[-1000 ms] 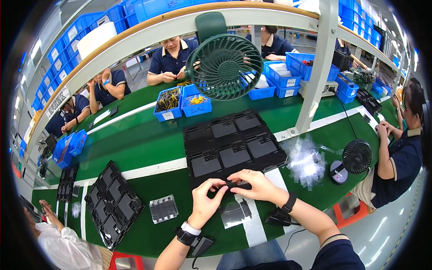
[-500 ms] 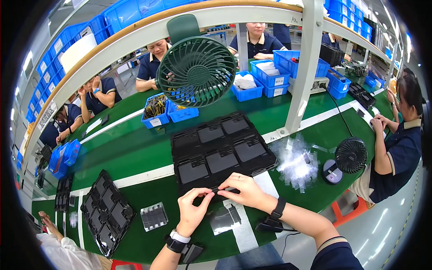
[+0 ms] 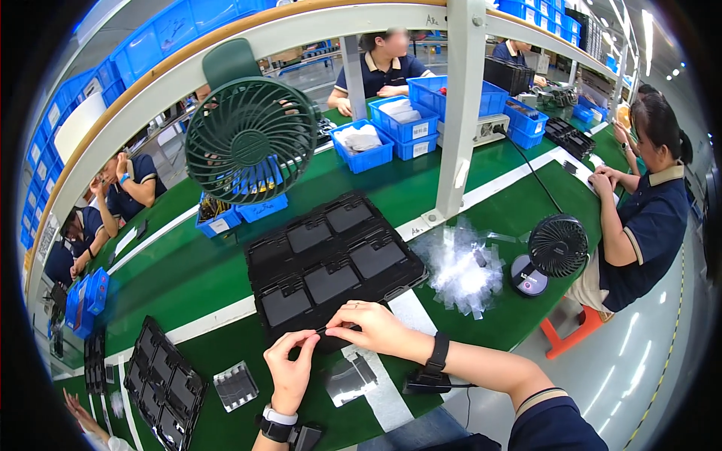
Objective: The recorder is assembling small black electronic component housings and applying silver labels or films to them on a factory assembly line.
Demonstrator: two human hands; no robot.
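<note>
Hands (image 3: 290, 368) on small dark piece (image 3: 321, 331)

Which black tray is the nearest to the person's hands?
The large central tray, just beyond the left hand and right hand; the other black trays lie farther away, left or right.

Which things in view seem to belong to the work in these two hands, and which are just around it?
Seem to belong:
- small dark part, pinched between left hand and right hand
- black compartment tray, just beyond the hands
- clear sheet with dark pieces, nearby

Probably just around:
- green fan on the rail
- small black fan
- blue bins across the bench
</note>
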